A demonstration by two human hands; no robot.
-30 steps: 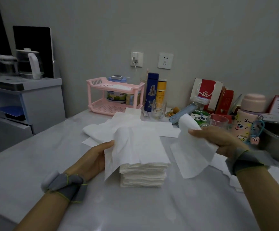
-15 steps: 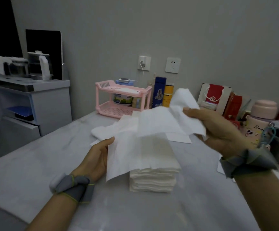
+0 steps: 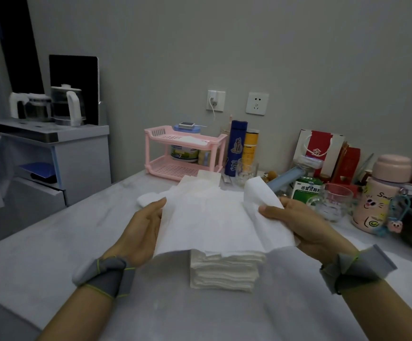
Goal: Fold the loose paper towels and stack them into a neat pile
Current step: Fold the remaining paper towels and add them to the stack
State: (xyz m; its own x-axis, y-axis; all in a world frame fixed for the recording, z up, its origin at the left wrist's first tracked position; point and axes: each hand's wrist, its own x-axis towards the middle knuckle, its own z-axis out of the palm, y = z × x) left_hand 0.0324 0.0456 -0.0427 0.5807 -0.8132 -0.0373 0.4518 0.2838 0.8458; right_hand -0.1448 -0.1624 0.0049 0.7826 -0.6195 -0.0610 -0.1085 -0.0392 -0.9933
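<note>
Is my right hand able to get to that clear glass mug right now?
Probably yes: the clear glass mug stands just beyond the right hand, nothing between them, though that hand pinches the white paper towel.

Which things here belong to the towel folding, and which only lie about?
Job: paper towel, held by left hand and right hand; folded pile; loose towels behind.
Lying about: pink rack; blue flask; glass mug; pink bottle; kettle.
</note>
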